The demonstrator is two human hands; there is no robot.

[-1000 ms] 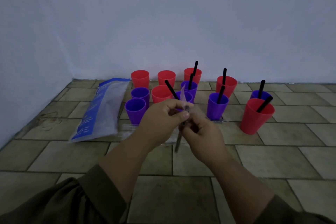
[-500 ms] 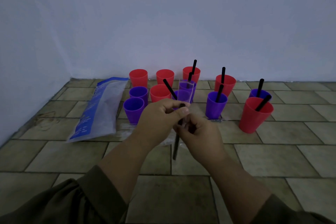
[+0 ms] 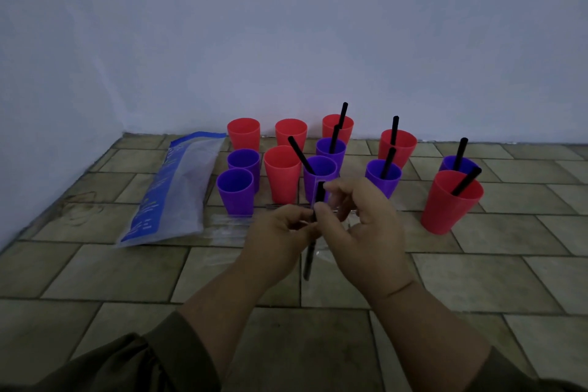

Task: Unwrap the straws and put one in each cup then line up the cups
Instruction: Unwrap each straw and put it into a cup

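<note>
Straw, black and partly in its clear wrapper, stands nearly upright at the centre of our head view. Our left hand and right hand both pinch it mid-length, fingertips almost touching. We judge the step to be stripping the wrapper. Seven cups at 12 to 2 o'clock hold straws; five at 10 to 11 o'clock, such as the red cup, do not. Next we need to slide the film off, then drop the straw in an empty cup.

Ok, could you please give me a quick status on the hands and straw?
Left hand, right hand both pinching one black straw, partly unwrapped. Seven cups hold straws, five empty cups. Nothing blocking them.
</note>
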